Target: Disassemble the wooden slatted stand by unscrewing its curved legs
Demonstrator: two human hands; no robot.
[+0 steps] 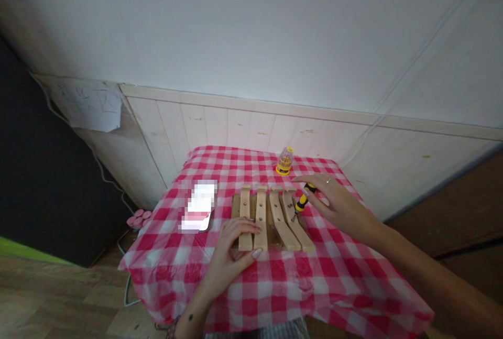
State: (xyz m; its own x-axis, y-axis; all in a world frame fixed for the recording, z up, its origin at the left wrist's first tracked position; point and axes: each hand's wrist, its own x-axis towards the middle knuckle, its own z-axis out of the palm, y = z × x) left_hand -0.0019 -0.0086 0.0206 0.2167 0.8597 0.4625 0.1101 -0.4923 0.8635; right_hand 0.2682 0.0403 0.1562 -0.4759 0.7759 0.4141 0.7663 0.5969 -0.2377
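Note:
A wooden rack (261, 212) of several curved pale slats, fixed to a darker board with dark screws, lies on the table. My left hand (236, 244) grips its front left part, fingers over the two left slats and thumb at the front edge. My right hand (328, 195) is closed around the handle of a yellow and black screwdriver (302, 203). The screwdriver leans, its tip down at a screw on the rightmost slat (294, 218). Whether the tip sits in the screw head is too small to tell.
A red and white checked cloth (176, 260) covers the table. Behind the rack stands a clear, yellow-based bit case (284, 162). A phone (199, 205) with a lit, blurred screen lies to the left. White panelling (220, 124) borders the table's far side.

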